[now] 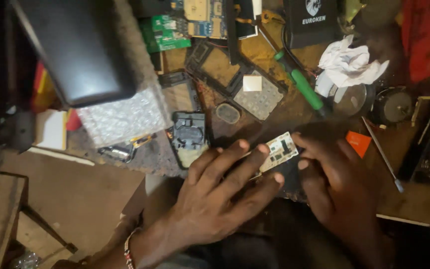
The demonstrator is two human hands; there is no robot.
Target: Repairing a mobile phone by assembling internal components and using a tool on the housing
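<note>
My left hand [220, 194] and my right hand [337, 184] meet near the front of a cluttered workbench. Between their fingertips is a small pale circuit board [280, 151] with dark parts on it. The left fingers lie along its near edge; the right thumb and fingers hold its right end. A beaded band circles my left wrist. A black phone housing [189, 135] lies just left of my left hand.
A green-handled screwdriver [302, 85], a grey keypad mat [261, 97], green and blue circuit boards [167, 32], crumpled white tissue [347, 62], an orange pick [358, 143], a thin metal tool [381, 154], a bubble-wrapped dark slab [83, 50] and a black box [312, 20] crowd the bench [225, 60].
</note>
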